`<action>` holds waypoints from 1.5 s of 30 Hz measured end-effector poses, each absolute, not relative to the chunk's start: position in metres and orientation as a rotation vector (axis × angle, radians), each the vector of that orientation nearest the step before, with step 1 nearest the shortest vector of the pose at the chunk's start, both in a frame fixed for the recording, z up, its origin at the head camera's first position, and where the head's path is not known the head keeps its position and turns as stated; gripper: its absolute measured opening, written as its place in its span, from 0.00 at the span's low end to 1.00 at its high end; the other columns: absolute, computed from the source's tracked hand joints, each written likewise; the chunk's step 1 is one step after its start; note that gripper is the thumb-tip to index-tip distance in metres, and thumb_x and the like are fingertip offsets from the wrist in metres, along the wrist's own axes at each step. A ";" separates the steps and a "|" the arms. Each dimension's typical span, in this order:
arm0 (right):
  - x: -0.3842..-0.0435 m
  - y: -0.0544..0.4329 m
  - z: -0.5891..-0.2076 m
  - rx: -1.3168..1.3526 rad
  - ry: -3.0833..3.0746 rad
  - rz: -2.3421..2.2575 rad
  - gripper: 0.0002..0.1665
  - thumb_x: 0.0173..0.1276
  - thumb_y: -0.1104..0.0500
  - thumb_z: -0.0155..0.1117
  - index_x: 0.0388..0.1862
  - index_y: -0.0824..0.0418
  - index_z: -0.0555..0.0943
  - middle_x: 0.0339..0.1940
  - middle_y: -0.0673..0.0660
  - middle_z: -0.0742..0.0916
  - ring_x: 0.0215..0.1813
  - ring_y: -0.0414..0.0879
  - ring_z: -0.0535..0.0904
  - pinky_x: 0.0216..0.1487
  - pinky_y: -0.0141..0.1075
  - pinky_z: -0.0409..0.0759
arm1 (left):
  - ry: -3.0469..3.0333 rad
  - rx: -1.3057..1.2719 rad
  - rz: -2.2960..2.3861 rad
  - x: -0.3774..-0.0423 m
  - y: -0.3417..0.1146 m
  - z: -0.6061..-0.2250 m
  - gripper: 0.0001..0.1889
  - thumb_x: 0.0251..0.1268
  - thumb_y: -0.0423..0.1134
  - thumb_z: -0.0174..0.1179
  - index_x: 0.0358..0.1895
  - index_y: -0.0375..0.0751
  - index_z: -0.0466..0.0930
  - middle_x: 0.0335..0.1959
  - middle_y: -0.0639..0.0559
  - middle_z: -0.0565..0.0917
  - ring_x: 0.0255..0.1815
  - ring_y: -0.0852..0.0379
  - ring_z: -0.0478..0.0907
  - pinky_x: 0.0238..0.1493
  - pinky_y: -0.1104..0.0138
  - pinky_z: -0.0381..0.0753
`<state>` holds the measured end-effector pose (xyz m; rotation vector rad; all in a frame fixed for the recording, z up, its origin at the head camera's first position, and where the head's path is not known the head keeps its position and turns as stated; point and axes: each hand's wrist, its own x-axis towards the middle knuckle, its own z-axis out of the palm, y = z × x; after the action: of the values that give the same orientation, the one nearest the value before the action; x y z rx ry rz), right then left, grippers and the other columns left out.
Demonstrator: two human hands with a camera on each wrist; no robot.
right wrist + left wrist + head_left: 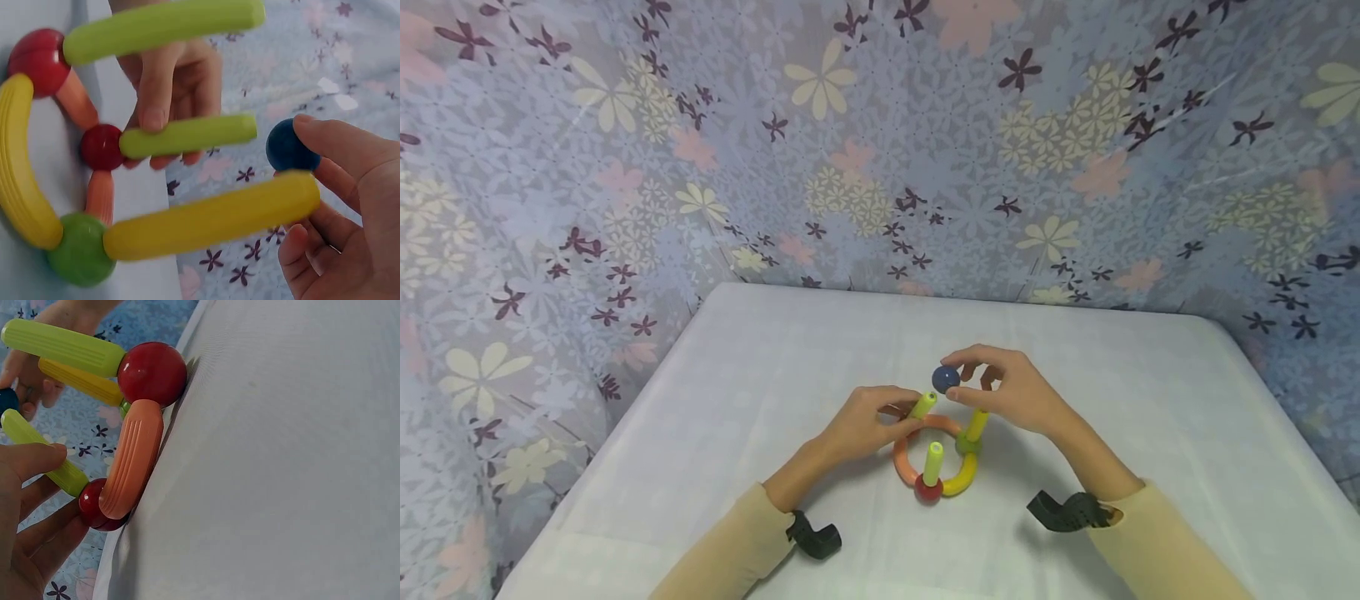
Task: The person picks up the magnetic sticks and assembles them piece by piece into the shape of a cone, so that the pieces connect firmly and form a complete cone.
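My right hand pinches a small blue ball between thumb and fingers, just above the top of an upright lime stick. That stick is held near its middle by my left hand; its foot meets a red ball. Below lies a ring of curved orange and yellow rods joined by balls. From the nearer red ball rises a second lime stick. A straight yellow stick stands on the green ball, below my right hand.
The ring rests on a table covered with a white cloth. Behind and left of the table hangs a floral curtain. Black curved mounts sit at both wrists, below the beige sleeves.
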<state>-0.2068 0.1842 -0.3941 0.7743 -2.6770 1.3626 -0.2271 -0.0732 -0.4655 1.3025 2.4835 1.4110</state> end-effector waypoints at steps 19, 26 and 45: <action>-0.198 0.177 -0.396 0.934 -2.597 1.357 0.28 0.59 0.46 0.72 0.59 0.40 0.77 0.49 0.41 0.82 0.45 0.41 0.75 0.39 0.39 0.77 | 2.475 1.350 1.428 -0.227 -0.074 -0.465 0.13 0.64 0.38 0.64 0.51 0.47 0.81 0.44 0.59 0.84 0.43 0.65 0.81 0.43 0.69 0.80; -0.198 0.198 -0.410 0.979 -2.678 1.426 0.37 0.58 0.52 0.74 0.66 0.42 0.71 0.56 0.46 0.79 0.52 0.46 0.74 0.47 0.44 0.75 | 2.486 1.333 1.419 -0.227 -0.073 -0.467 0.13 0.64 0.40 0.64 0.51 0.47 0.82 0.45 0.59 0.83 0.44 0.66 0.80 0.44 0.70 0.80; -0.206 0.206 -0.435 1.125 -2.819 1.385 0.12 0.62 0.51 0.70 0.45 0.49 0.85 0.37 0.42 0.84 0.37 0.42 0.79 0.40 0.38 0.77 | 2.493 1.349 1.424 -0.226 -0.075 -0.469 0.13 0.63 0.39 0.65 0.51 0.48 0.82 0.45 0.60 0.83 0.45 0.67 0.79 0.44 0.70 0.79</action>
<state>-0.2064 0.2063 -0.4353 1.1248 -2.8193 1.3847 -0.2264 -0.0747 -0.4686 1.3486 2.4931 1.4242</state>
